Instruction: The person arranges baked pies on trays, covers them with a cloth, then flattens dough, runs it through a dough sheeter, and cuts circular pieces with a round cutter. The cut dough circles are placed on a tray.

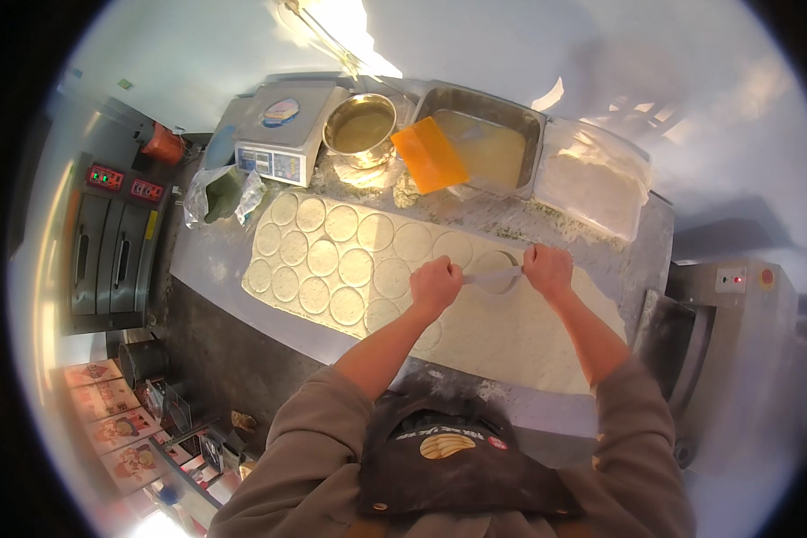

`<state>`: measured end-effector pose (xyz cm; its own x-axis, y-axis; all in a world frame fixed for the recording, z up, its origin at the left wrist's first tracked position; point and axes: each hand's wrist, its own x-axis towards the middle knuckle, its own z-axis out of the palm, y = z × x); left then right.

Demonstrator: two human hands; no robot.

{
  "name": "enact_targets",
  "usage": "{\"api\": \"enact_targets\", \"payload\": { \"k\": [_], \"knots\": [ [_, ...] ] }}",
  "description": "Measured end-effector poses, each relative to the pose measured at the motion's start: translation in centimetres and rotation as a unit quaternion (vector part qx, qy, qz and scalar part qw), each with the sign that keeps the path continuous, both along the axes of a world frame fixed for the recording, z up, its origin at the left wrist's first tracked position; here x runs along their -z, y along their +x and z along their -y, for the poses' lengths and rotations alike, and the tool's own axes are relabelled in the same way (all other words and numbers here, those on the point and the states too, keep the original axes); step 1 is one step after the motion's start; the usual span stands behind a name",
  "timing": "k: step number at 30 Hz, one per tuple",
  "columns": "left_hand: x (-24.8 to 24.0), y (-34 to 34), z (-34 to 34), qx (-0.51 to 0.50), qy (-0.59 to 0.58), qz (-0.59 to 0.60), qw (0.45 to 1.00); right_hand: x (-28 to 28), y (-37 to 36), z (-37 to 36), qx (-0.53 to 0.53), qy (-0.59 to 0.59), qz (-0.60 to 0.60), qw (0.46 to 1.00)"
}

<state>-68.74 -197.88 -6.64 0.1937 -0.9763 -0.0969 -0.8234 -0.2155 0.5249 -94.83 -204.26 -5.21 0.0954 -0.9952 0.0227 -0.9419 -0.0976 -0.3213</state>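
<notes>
A sheet of rolled-out dough (529,332) lies across the worktable, with several round outlines cut into its left and middle parts. On its upper middle part sits a round dough cutter (491,275), a ring with a pale bar across it. My left hand (437,285) is closed around the left end of the bar. At the bar's right end, my right hand (547,268) is closed too. The uncut dough stretches to the right of the cutter and below it. My fingers partly hide the bar's ends.
Behind the dough stand a scale (282,125), a steel bowl (360,127), a deep metal tray (533,148) with an orange scraper (429,154) over its edge, and a clear tub of flour (592,179). A plastic bag (221,195) sits left; a machine (744,309) stands right.
</notes>
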Motion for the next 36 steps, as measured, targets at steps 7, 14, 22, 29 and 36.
{"api": "enact_targets", "payload": {
  "k": [7, 14, 22, 29, 36],
  "knots": [
    [1.0, -0.4, 3.3, -0.010, 0.039, 0.018, 0.999, 2.3, -0.3, 2.7, -0.002, 0.005, -0.010, 1.000],
    [2.1, 0.1, 3.7, -0.010, 0.037, 0.013, 0.999, 2.9, 0.0, 3.1, 0.008, 0.056, 0.019, 0.998],
    [2.5, 0.7, 3.9, -0.002, 0.009, 0.006, 1.000, 2.7, 0.5, 2.9, 0.006, 0.040, 0.030, 0.999],
    [2.6, 0.5, 3.6, -0.008, 0.007, -0.006, 1.000, 2.1, 0.5, 3.0, 0.001, 0.039, 0.019, 0.999],
    [2.4, 0.4, 3.6, 0.008, 0.028, 0.000, 1.000, 3.2, 0.5, 3.0, 0.010, 0.023, 0.011, 1.000]
  ]
}}
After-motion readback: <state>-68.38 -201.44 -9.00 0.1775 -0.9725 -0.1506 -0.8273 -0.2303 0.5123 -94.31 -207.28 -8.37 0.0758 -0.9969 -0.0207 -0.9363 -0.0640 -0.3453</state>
